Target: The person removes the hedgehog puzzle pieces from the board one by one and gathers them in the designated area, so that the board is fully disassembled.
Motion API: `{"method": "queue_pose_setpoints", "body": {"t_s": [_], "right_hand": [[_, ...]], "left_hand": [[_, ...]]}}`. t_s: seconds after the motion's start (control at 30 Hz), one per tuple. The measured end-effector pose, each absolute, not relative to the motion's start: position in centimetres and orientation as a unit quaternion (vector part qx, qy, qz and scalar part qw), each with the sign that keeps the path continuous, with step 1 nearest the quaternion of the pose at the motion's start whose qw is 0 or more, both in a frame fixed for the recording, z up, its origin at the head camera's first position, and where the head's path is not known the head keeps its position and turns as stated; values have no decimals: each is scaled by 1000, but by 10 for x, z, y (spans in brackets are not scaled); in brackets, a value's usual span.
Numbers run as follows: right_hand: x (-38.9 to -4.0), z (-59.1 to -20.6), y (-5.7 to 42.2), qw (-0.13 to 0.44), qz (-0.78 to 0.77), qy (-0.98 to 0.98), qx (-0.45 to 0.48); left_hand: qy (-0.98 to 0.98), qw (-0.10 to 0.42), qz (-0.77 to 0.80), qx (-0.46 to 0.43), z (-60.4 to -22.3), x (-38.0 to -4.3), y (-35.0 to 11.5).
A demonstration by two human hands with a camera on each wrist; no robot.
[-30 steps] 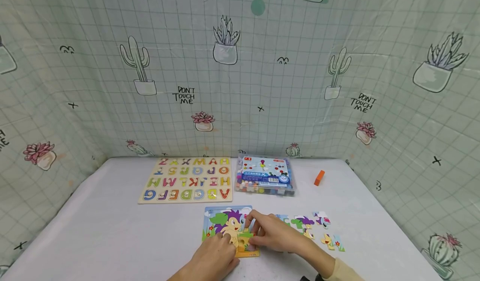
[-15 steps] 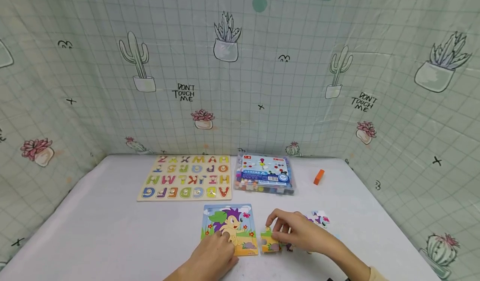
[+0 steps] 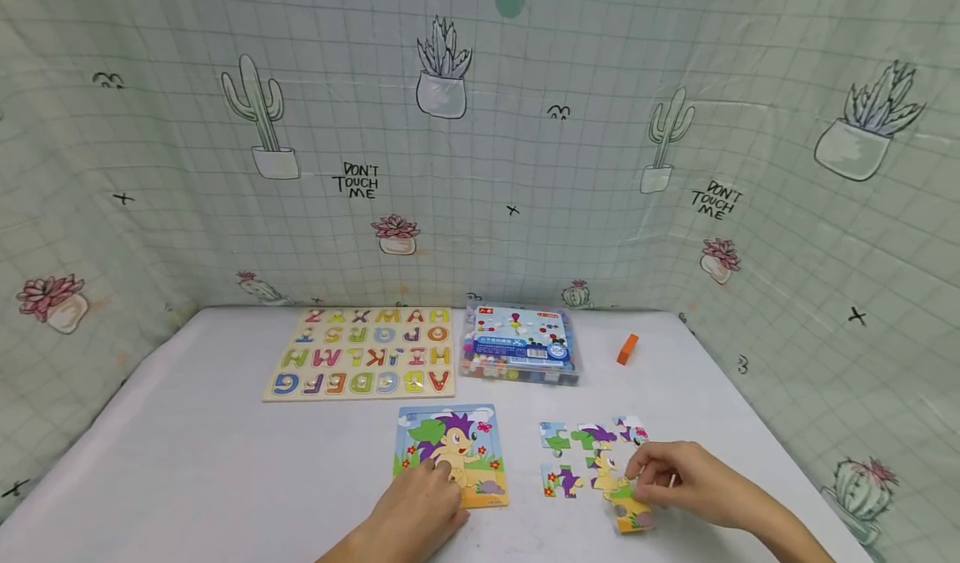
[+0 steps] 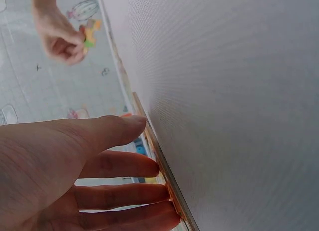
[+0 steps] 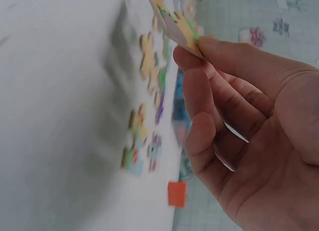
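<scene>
My right hand (image 3: 693, 481) pinches a yellow and green jigsaw piece (image 3: 632, 509) between thumb and fingers. In the right wrist view the piece (image 5: 174, 24) is raised above the table, its shadow beneath. My left hand (image 3: 422, 500) rests on the lower left of the picture board (image 3: 486, 442), which shows a purple-haired hedgehog with a green leaf. The left wrist view shows the left fingers (image 4: 122, 193) fairly straight, their tips at the board's edge. Several loose jigsaw pieces (image 3: 561, 480) lie right of the board; the right hand covers some of them.
A wooden alphabet board (image 3: 360, 354) lies at the back left. Beside it sits a clear box of coloured parts (image 3: 519, 344). Farther right is a small orange block (image 3: 627, 349). A patterned curtain (image 3: 480, 171) stands behind the white table (image 3: 225, 463).
My right hand has lifted the jigsaw piece off the picture board's lower right and carried it right, over beside the loose pieces. My left hand has stayed on the board.
</scene>
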State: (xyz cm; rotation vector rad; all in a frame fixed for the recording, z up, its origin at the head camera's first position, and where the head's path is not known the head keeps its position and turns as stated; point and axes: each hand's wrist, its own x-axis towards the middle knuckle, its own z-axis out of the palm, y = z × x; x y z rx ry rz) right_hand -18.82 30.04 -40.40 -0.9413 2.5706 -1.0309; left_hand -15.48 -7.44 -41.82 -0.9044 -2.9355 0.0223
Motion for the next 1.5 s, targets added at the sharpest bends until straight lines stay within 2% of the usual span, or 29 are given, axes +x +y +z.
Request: {"method": "queue_pose_setpoints", "body": {"t_s": [0.33, 0.67, 0.9, 1.23, 1.5], "right_hand": [[-182, -412, 332, 119, -329, 897, -271], [-184, -415, 340, 114, -321, 899, -274], [-183, -417, 344, 133, -330, 901, -250], [-180, -423, 344, 92, -281, 928, -227], [-184, -414, 329, 84, -255, 933, -240]], "left_hand": [[-956, 45, 12, -290, -418, -155, -76], [-954, 55, 5, -293, -420, -155, -76], [-953, 57, 1, -298, -420, -155, -75], [-951, 55, 6, -304, -419, -154, -74], [-951, 46, 0, -305, -419, -155, -77]]}}
